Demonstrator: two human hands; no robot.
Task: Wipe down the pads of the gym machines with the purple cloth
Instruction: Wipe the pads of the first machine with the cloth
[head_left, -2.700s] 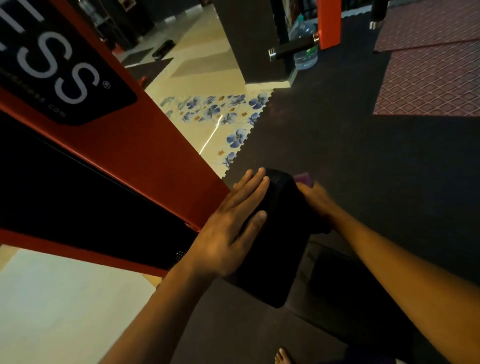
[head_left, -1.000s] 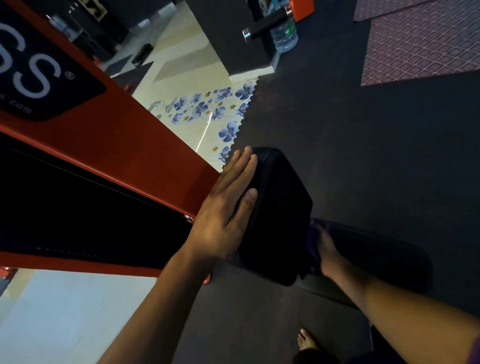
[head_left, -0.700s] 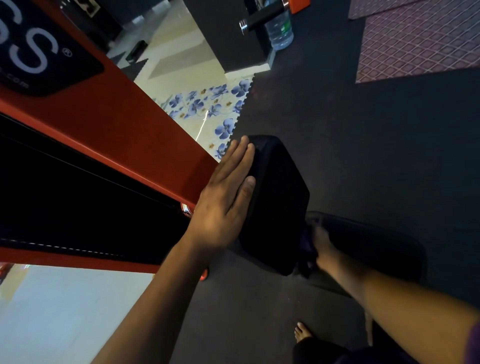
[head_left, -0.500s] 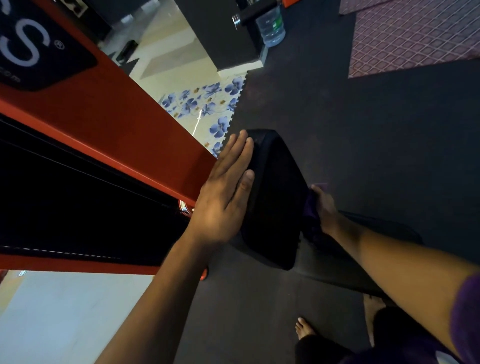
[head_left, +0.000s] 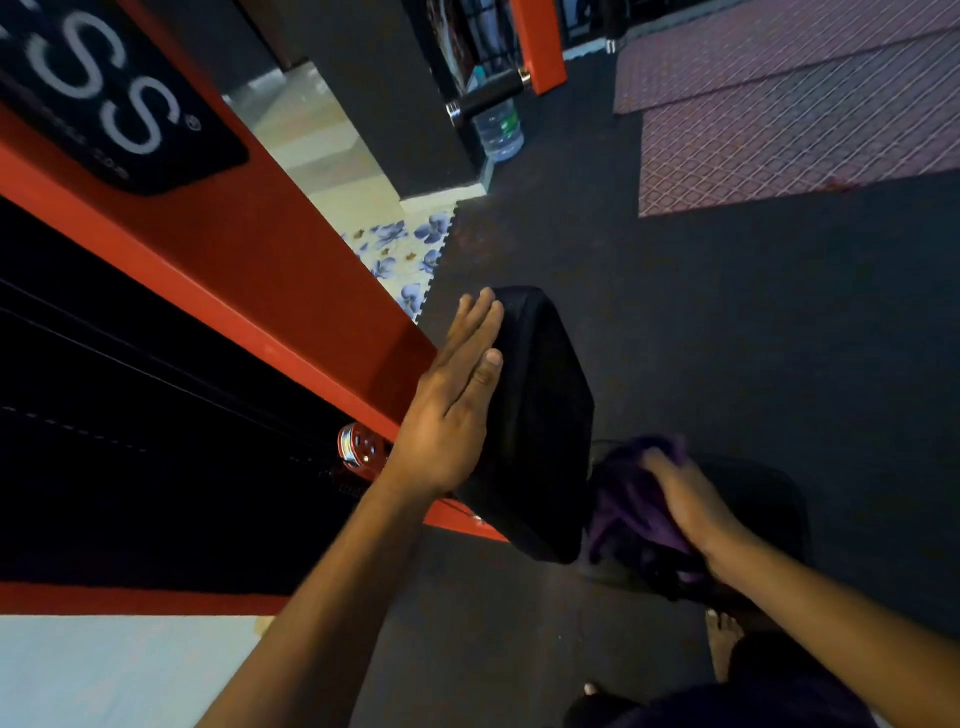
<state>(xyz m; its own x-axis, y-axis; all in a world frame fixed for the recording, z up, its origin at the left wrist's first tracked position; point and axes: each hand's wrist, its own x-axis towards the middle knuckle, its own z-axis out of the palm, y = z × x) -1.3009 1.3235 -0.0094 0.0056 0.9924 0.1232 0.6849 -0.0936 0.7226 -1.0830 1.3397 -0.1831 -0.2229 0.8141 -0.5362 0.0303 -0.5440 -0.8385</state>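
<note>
While the left hand (head_left: 451, 415) lies flat and straight-fingered against the side of the upright black pad (head_left: 540, 415), the right hand (head_left: 685, 506) presses the bunched purple cloth (head_left: 631, 506) onto the lower seat pad (head_left: 753, 499), just beside the upright pad's bottom edge. If pushed hard, the loose wad could slide off and miss the seam between the pads. Blur hides the right fingers' curl, and the dim seat pad's outline is unclear.
</note>
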